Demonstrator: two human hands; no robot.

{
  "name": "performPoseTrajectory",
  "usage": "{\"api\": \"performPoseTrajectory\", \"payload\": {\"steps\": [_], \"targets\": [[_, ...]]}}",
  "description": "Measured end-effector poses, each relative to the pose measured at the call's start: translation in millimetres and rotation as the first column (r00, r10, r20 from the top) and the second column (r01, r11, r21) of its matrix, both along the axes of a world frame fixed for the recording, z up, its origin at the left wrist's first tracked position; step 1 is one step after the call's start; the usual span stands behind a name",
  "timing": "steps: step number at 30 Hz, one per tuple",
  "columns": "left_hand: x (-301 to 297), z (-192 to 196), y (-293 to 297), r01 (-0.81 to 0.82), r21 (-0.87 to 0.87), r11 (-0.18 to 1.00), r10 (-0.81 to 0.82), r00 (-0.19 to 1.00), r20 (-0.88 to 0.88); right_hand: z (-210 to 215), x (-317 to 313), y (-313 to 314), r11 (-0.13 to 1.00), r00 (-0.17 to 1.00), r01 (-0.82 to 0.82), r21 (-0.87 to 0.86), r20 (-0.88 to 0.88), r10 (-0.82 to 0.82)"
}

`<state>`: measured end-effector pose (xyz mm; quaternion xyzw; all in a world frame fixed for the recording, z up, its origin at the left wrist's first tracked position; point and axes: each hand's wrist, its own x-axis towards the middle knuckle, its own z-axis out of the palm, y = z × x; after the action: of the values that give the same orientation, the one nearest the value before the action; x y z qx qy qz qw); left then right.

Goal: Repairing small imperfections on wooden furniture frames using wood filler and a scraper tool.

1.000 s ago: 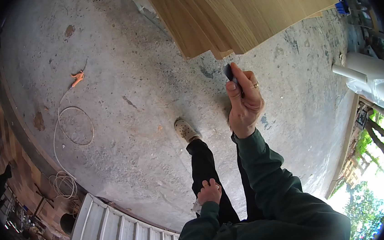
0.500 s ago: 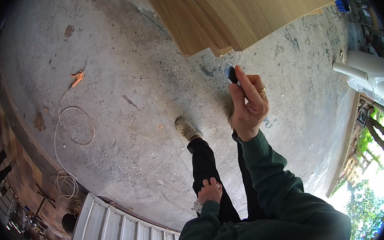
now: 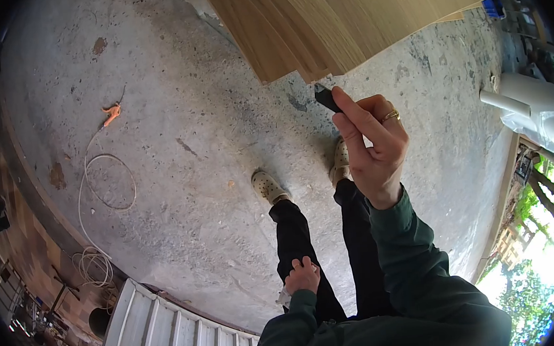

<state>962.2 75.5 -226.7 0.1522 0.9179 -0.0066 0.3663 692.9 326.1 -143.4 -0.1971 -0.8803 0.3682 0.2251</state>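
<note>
A bare concrete floor (image 3: 175,142) spreads below. The right hand (image 3: 373,141) pinches a small dark tool (image 3: 327,97) just short of the stacked wooden boards (image 3: 342,19), slightly lower than before. The left hand (image 3: 302,277) rests curled on the thigh, seemingly holding something pale.

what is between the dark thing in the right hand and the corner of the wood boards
Nothing visible. The right hand holds the small dark object raised, its tip just below the corner of the stacked wooden boards, and only bare concrete floor shows in the narrow gap. The left hand rests down at the thigh.
</note>
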Motion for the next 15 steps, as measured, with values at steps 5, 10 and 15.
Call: {"api": "performPoseTrajectory", "payload": {"steps": [5, 10, 15], "targets": [[0.4, -0.2, -0.3, 0.0, -0.004, 1.0, 0.0, 1.0, -0.003, 9.0, 2.5, 5.5, 0.997, 0.997, -0.069, 0.015, 0.034, 0.069], [-0.5, -0.1, -0.2, 0.002, -0.003, 1.0, -0.002, 1.0, 0.002, 8.3, -0.2, 7.4, 0.999, 0.999, -0.053, -0.002, -0.001, 0.053], [0.3, -0.9, 0.2, -0.009, 0.016, 1.0, 0.009, 1.0, 0.004, 2.5, -4.3, 7.8, 0.998, 0.998, -0.051, 0.046, -0.028, 0.053]]}}
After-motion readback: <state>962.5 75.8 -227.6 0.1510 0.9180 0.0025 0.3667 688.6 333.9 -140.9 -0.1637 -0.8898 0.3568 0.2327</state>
